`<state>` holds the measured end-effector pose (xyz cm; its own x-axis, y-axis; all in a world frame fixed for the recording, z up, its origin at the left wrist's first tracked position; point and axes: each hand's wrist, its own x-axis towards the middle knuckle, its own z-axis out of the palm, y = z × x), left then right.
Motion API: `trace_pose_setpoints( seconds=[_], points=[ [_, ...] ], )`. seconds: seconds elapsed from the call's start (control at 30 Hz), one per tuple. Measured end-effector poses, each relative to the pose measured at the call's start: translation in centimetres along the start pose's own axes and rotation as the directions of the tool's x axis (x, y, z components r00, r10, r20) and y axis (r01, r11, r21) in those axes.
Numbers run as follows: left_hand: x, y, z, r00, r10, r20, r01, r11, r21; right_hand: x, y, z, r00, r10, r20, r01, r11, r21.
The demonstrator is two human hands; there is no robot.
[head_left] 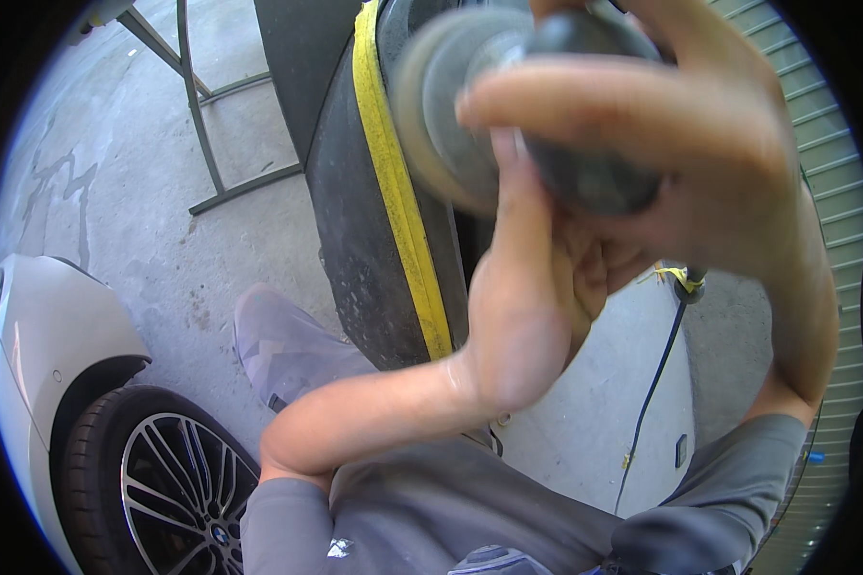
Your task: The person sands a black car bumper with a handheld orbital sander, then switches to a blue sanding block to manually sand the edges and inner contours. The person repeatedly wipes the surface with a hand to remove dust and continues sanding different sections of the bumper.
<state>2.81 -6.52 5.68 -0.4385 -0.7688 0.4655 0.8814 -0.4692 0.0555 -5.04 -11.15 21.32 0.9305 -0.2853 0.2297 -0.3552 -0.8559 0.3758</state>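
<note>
A blurred power tool with a round pad and a dark body fills the upper middle of the head view. My right hand grips it from the right, one finger stretched across its top. My left hand is under the tool, thumb raised against it and fingers curled, partly hidden behind the thumb. Below and left of the pad, a yellow band runs along a dark, scuffed panel.
A white car with a black-and-silver wheel stands at lower left, a metal stand at upper left. A black cable hangs over a pale surface beside me. A ribbed shutter borders the right.
</note>
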Motion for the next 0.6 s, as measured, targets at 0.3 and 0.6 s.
trace_pose_setpoints(
  seconds=[0.3, 0.6],
  points=[
    [-6.9, -5.8, -1.5, 0.937, -0.004, -0.350, 0.029, 0.997, 0.066, -2.6, -5.2, 1.2, 0.992, 0.082, 0.096, -0.092, 0.990, 0.105],
    [-3.7, -2.5, -1.2, 0.977, -0.117, -0.178, 0.076, 0.972, -0.222, -2.3, -5.0, 2.2, 0.965, 0.225, -0.137, -0.208, 0.969, 0.130]
  ],
)
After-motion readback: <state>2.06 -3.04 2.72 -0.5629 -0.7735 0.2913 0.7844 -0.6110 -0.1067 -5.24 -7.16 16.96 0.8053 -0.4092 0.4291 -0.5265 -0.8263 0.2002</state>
